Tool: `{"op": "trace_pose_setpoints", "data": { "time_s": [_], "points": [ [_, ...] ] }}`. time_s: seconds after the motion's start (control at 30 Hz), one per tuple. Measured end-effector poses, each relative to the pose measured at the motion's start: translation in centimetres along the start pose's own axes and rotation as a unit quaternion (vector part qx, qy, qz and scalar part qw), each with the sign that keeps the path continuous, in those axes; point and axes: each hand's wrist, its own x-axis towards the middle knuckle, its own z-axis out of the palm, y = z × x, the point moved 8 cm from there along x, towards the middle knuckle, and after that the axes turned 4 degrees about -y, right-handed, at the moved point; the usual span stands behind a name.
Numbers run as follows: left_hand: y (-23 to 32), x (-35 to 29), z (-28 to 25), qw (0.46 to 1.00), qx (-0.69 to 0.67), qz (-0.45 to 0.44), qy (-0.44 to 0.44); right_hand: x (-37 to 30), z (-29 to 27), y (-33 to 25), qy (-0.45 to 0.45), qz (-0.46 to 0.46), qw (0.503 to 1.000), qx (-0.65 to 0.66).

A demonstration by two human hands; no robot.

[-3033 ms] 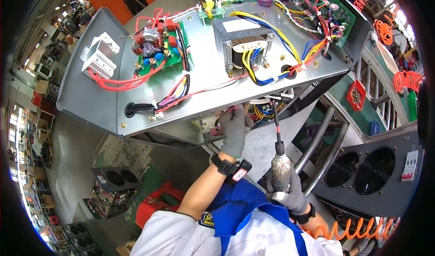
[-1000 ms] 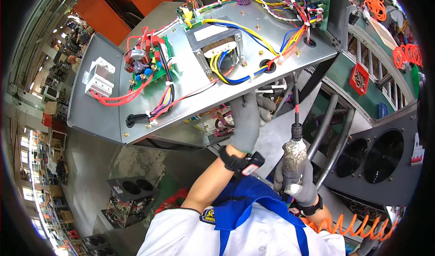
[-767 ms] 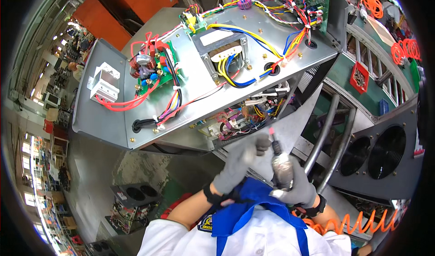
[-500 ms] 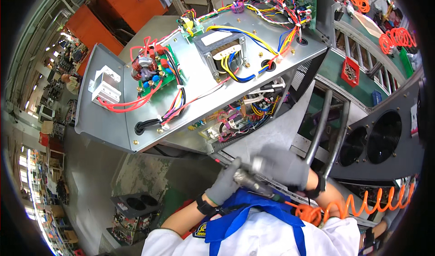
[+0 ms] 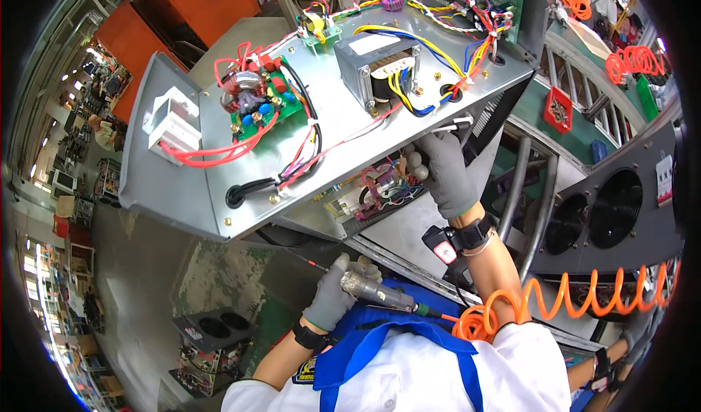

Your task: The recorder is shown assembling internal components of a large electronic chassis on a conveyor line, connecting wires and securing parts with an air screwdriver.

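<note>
Your hands are split between the open metal chassis (image 5: 343,131) and a pneumatic screwdriver (image 5: 376,289).

The tilted chassis fills the upper view, with a grey transformer (image 5: 380,69) and a green circuit board (image 5: 259,102) on its top plate. Your gloved right hand (image 5: 442,171) reaches under its front edge, fingers curled around the wiring there. Your gloved left hand (image 5: 332,299) is wrapped tight around the screwdriver's barrel, low by your chest, an orange coiled hose (image 5: 577,302) trailing right.
</note>
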Motion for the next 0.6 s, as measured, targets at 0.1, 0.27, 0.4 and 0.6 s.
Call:
{"op": "trace_pose_setpoints", "data": {
  "time_s": [0.1, 0.27, 0.4, 0.6],
  "points": [
    [0.0, 0.5, 0.1, 0.999, 0.028, -0.017, 0.009, 0.3, -0.7, 0.3, 0.026, -0.011, 0.997, -0.068],
    [-0.4, 0.5, -0.1, 0.998, 0.052, -0.026, 0.001, 0.5, -1.2, 1.7, 0.019, 0.013, 0.999, -0.046],
    [-0.4, -0.1, -0.3, 0.999, 0.047, -0.013, -0.016, 0.0, -0.8, 0.8, 0.025, 0.017, 0.999, -0.023],
    [-0.9, -0.7, 0.6, 0.998, 0.048, -0.020, -0.041, 0.1, -0.7, 0.2, -0.001, 0.026, 0.996, -0.082]
  ]
}}
